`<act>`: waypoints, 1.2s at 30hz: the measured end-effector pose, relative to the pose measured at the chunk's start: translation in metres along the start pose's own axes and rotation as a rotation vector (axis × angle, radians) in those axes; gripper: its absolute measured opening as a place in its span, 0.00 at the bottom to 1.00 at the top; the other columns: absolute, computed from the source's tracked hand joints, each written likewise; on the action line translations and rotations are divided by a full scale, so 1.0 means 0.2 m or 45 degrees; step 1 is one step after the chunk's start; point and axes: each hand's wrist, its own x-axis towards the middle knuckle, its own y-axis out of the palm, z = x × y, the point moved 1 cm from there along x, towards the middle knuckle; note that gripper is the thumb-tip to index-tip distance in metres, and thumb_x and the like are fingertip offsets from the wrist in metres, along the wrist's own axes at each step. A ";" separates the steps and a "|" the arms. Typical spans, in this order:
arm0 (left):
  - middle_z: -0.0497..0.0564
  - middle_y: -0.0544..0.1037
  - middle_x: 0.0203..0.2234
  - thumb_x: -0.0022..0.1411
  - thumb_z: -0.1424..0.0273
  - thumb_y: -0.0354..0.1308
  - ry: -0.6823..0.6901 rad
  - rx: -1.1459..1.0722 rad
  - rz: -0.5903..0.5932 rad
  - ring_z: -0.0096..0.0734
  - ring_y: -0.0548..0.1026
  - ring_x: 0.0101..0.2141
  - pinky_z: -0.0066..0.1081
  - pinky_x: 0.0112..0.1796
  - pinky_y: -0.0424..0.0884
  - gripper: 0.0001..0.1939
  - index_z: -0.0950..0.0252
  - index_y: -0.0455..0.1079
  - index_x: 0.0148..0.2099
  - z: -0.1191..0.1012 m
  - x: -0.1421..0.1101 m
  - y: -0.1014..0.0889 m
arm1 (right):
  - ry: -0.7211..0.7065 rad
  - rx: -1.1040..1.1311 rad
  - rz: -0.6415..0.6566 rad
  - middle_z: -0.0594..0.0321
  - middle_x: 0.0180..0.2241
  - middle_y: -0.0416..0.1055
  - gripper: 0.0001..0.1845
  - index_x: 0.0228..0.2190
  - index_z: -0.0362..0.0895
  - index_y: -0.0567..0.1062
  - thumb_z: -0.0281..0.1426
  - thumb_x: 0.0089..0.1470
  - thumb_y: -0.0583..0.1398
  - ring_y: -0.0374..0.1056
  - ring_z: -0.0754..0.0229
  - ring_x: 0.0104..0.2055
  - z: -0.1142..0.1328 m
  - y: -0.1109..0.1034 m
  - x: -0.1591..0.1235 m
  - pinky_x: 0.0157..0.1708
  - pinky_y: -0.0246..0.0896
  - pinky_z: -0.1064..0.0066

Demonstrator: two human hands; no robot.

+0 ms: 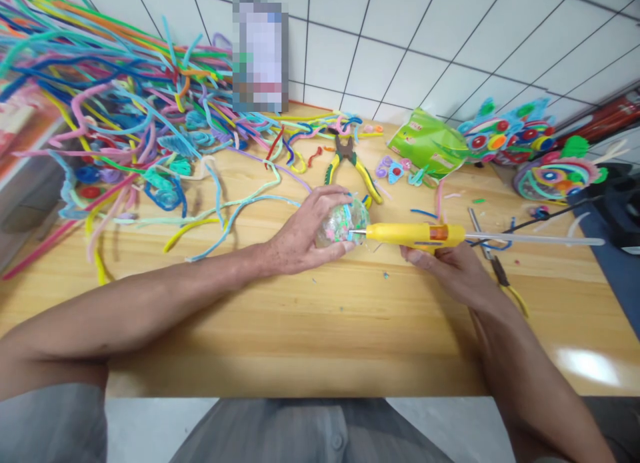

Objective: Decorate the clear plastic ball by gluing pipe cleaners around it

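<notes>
My left hand [313,233] is wrapped round a clear, rounded piece [343,226] with bits of green, pink and blue in or on it; its exact kind I cannot make out. In my right hand [445,263] is a yellow hot glue gun [400,234], pointing left. A long translucent glue stick [540,239] sticks out of its back end. The metal nozzle [357,232] is at the clear piece, and whether it touches I cannot tell. Just behind the left hand lie pliers [345,160] with yellow and green handles, spread apart.
A big heap of coloured pipe cleaners [125,116] covers the left and back left. At the back right are a green packet [427,146] and colourful pipe-cleaner figures [555,173]. A second tool with a yellow handle [513,293] lies beyond my right wrist. A black cord [530,222] runs right.
</notes>
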 end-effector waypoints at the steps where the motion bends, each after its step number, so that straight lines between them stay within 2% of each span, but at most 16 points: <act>1: 0.63 0.69 0.64 0.69 0.60 0.67 -0.001 -0.001 0.001 0.52 0.69 0.66 0.56 0.65 0.70 0.36 0.57 0.57 0.72 0.00 0.00 0.00 | 0.006 -0.007 0.007 0.64 0.27 0.69 0.28 0.28 0.47 0.75 0.60 0.59 0.66 0.63 0.59 0.29 0.00 0.00 0.00 0.29 0.61 0.67; 10: 0.64 0.69 0.65 0.68 0.60 0.67 -0.031 -0.003 0.019 0.53 0.69 0.66 0.57 0.65 0.70 0.36 0.56 0.57 0.72 0.00 0.00 -0.01 | 0.001 0.067 -0.085 0.63 0.28 0.73 0.27 0.30 0.49 0.77 0.60 0.54 0.69 0.68 0.56 0.31 0.02 -0.01 0.01 0.31 0.66 0.66; 17: 0.64 0.69 0.65 0.69 0.60 0.67 -0.033 0.001 0.025 0.52 0.69 0.66 0.57 0.65 0.70 0.36 0.56 0.56 0.71 -0.01 0.01 -0.01 | -0.007 0.019 -0.009 0.64 0.26 0.70 0.27 0.28 0.48 0.76 0.59 0.57 0.68 0.64 0.59 0.28 0.00 -0.01 0.00 0.28 0.62 0.68; 23: 0.64 0.69 0.64 0.69 0.60 0.67 -0.011 0.011 0.011 0.52 0.69 0.66 0.57 0.64 0.71 0.35 0.57 0.57 0.71 0.00 0.00 -0.01 | -0.023 0.059 -0.101 0.63 0.29 0.73 0.27 0.30 0.48 0.77 0.59 0.55 0.69 0.69 0.56 0.32 0.03 0.00 0.01 0.31 0.68 0.66; 31: 0.64 0.69 0.64 0.69 0.59 0.67 -0.004 -0.004 0.004 0.51 0.70 0.66 0.56 0.64 0.71 0.35 0.57 0.57 0.71 0.00 0.00 0.00 | -0.003 0.003 -0.015 0.64 0.25 0.70 0.30 0.27 0.48 0.75 0.62 0.57 0.66 0.63 0.59 0.28 0.00 0.00 0.00 0.27 0.61 0.68; 36: 0.63 0.69 0.65 0.68 0.60 0.68 -0.020 -0.018 0.001 0.53 0.70 0.66 0.57 0.64 0.70 0.36 0.56 0.57 0.71 0.00 0.00 0.00 | -0.022 0.017 -0.036 0.63 0.26 0.72 0.29 0.28 0.48 0.76 0.61 0.56 0.67 0.66 0.58 0.29 0.01 -0.01 0.00 0.28 0.64 0.67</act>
